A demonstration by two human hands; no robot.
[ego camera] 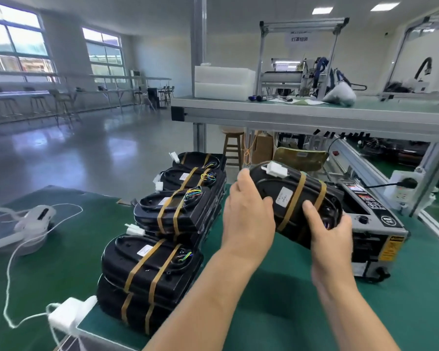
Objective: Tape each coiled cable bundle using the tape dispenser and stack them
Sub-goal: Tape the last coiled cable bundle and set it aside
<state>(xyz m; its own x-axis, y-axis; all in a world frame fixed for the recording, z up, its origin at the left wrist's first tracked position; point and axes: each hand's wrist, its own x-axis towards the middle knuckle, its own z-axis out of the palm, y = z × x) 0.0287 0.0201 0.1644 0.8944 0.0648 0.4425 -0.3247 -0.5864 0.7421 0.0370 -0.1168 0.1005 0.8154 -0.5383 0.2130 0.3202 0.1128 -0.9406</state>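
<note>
Both hands hold one black bundle (294, 198) in the air above the green table. Two brown tape bands wrap it, and a white connector sticks out at its top. My left hand (246, 214) grips its left end; my right hand (327, 234) grips its lower right end, thumb on top. The grey tape dispenser (373, 224) stands on the table right behind the bundle. To the left lies a row of taped black bundles in stacks: the nearest stack (147, 279), a middle stack (175, 214) and further ones (195, 173).
A white power adapter (71, 315) with a white cable lies at the table's near left edge. A white device (36, 219) sits on the left. An upper shelf (314, 115) carries white foam blocks and machines. A wall socket (403, 186) stands at the right.
</note>
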